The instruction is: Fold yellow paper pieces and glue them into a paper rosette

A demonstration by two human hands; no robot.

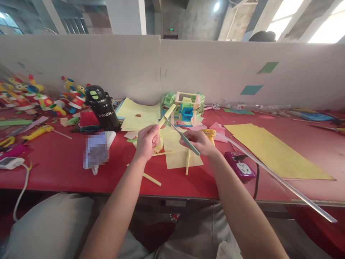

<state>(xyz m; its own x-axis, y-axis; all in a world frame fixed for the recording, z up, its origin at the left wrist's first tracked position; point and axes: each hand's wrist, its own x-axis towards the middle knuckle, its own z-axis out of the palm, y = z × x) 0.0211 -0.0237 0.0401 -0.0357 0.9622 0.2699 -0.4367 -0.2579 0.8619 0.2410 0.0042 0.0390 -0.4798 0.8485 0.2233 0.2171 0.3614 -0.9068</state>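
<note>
My left hand (147,141) pinches a rolled yellow paper stick (167,116) that points up and to the right. My right hand (198,142) grips teal-handled scissors (185,140), whose blades point up-left and meet the stick near its upper end. Both hands hover above yellow paper sheets (180,154) on the red table (61,165). More yellow sticks (151,178) lie on the table under my hands. A yellow glue gun (210,133) sits just behind my right hand, and a long clear glue rod (277,178) runs from it toward the lower right.
A paper lantern frame (187,108) stands behind my hands by the white partition. A black bottle (102,106) and colourful paper toys (40,99) are at left. A purple power strip (241,167) and a large yellow sheet (275,151) lie at right.
</note>
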